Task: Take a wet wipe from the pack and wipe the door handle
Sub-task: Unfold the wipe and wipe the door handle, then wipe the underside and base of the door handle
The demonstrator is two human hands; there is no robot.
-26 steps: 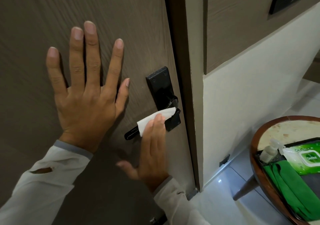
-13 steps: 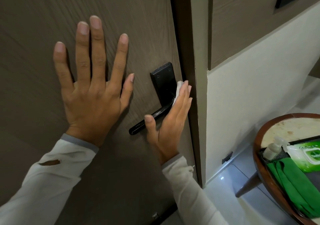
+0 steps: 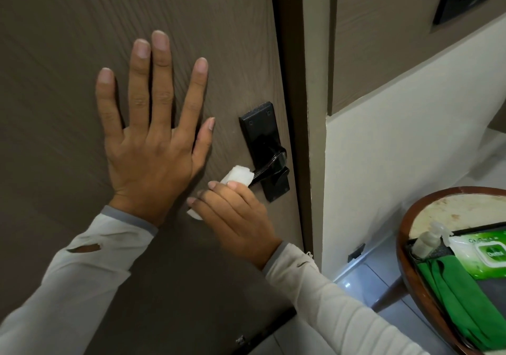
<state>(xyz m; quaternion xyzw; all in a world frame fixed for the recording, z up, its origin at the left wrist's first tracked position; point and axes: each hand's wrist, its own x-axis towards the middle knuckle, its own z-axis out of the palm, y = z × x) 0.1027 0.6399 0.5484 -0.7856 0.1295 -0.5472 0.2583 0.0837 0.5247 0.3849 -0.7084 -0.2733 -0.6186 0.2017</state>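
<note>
A black lever door handle point(image 3: 269, 163) on a black backplate sits near the right edge of the brown door point(image 3: 68, 39). My right hand point(image 3: 235, 217) is wrapped around the lever's free left end, holding a white wet wipe point(image 3: 237, 175) against it; the wipe pokes out above and below my fingers. My left hand point(image 3: 153, 135) lies flat on the door with fingers spread, left of the handle. The green and white wet wipe pack point(image 3: 484, 253) lies on a round table at the lower right.
The round wooden-rimmed table point(image 3: 410, 234) at the lower right also carries a small white pump bottle point(image 3: 427, 238) and a green cloth point(image 3: 460, 305). The door frame point(image 3: 315, 108) and a white wall stand right of the handle. Pale floor tiles lie below.
My right hand has gone from the backplate's right edge down and left along the lever to its free end, taking the wipe with it. The left hand stays flat on the door.
</note>
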